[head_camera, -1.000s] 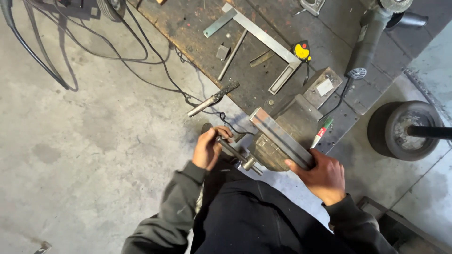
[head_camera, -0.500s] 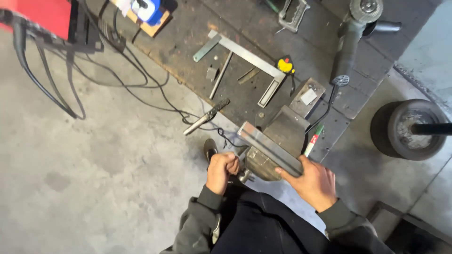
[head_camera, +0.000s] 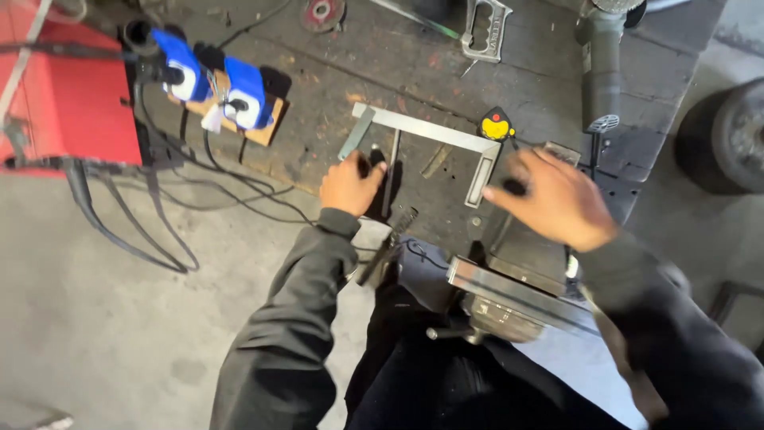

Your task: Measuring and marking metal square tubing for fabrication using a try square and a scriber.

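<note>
My left hand [head_camera: 348,185] reaches onto the dark steel workbench [head_camera: 334,72]. Its fingers close on a small dark piece [head_camera: 374,158] beside a thin metal rod [head_camera: 389,179]. Just beyond lies an L-shaped frame of flat steel bars [head_camera: 430,130] with a yellow tape measure [head_camera: 496,126] at its corner. My right hand [head_camera: 557,199] is blurred and hovers over the bench's right part, something dark at its fingertips. Below it, a vise [head_camera: 497,312] clamps a steel bar [head_camera: 517,288] close to my body.
A red welding machine [head_camera: 72,99] stands at the left, its cables [head_camera: 159,231] trailing over the concrete floor. Blue connectors [head_camera: 239,91] rest on a wooden block. An angle grinder [head_camera: 602,72], a locking clamp [head_camera: 485,32] and a grinding disc [head_camera: 322,12] lie at the bench's far side. A wheel [head_camera: 732,135] stands at the right.
Both hands have left the vise and moved out over the bench, the left one onto the dark piece by the frame. The view has shifted towards the welding machine.
</note>
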